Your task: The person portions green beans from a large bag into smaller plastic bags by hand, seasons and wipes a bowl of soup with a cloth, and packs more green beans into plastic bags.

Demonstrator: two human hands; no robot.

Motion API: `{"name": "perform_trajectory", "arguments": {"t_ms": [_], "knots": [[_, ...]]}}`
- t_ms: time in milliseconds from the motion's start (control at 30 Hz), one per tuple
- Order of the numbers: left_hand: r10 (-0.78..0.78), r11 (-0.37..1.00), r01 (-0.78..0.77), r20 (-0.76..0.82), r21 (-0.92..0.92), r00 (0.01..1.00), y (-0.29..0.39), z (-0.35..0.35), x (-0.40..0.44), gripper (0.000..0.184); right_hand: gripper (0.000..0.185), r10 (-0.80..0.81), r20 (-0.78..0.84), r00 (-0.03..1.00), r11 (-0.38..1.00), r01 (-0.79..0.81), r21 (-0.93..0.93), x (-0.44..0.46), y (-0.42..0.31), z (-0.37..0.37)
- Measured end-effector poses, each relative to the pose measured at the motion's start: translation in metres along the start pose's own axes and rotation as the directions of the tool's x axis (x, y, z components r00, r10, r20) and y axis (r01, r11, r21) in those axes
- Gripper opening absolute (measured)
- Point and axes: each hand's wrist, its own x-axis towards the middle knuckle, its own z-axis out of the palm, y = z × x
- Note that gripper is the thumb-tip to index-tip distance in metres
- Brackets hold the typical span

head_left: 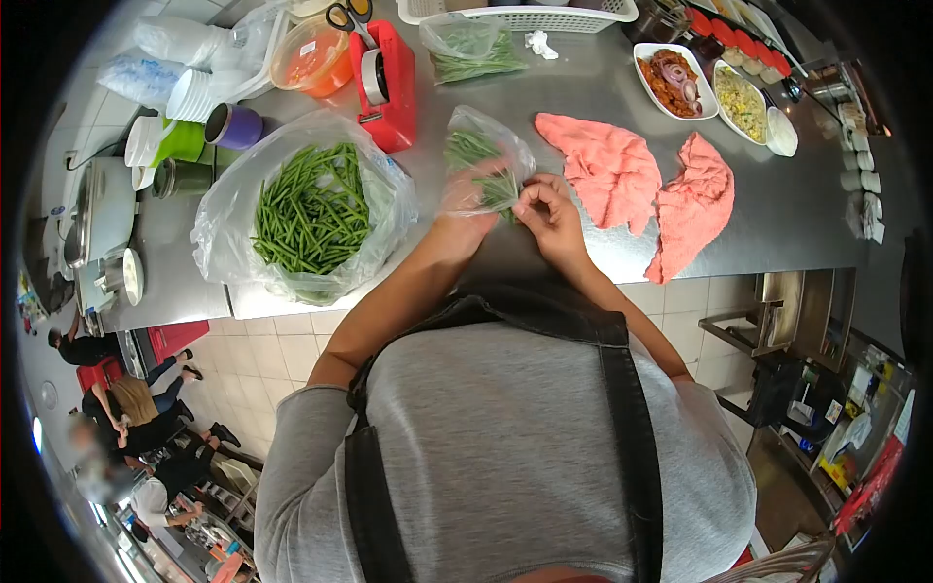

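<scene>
Just in front of my body, a small clear plastic bag (465, 126) holds cut green beans (473, 148). My left hand (468, 216) grips it from the left, its fingers partly seen through the plastic. At the bag's right edge, the thumb and forefinger of my right hand (552, 216) pinch the plastic. To the left, a large open plastic bag (222, 209) is spread around a heap of cut green beans (313, 206). Another small bag of green beans (476, 60) lies flat farther back.
A red tape dispenser (397, 92) with scissors (350, 14) stands behind the large bag. Two pink cloths (598, 170) (695, 199) lie right of my hands. Food dishes (671, 83) (741, 102) sit at the back right. Cups and tubs crowd the left; people (146, 413) are at lower left.
</scene>
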Motion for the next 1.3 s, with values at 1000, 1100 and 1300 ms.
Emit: {"name": "perform_trajectory", "arguments": {"t_ms": [1000, 1100, 1300], "knots": [[0.185, 0.957, -0.123, -0.225, 0.264, 0.957, 0.018, 0.016, -0.005, 0.040, 0.016, -0.090, 0.221, 0.971, 0.916, 0.168, -0.365, -0.003, -0.049, 0.036], [0.551, 0.640, -0.576, 0.220, 0.508, 0.805, 0.021, 0.006, 0.017, 0.038, 0.016, -0.149, 0.284, 0.947, 0.899, 0.250, -0.361, -0.004, -0.056, 0.040], [-0.016, 0.946, 0.112, 0.301, -0.305, 0.954, 0.034, 0.029, 0.037, 0.038, 0.021, -0.484, 0.261, 0.835, 0.735, 0.550, -0.397, 0.017, -0.090, 0.051]]}}
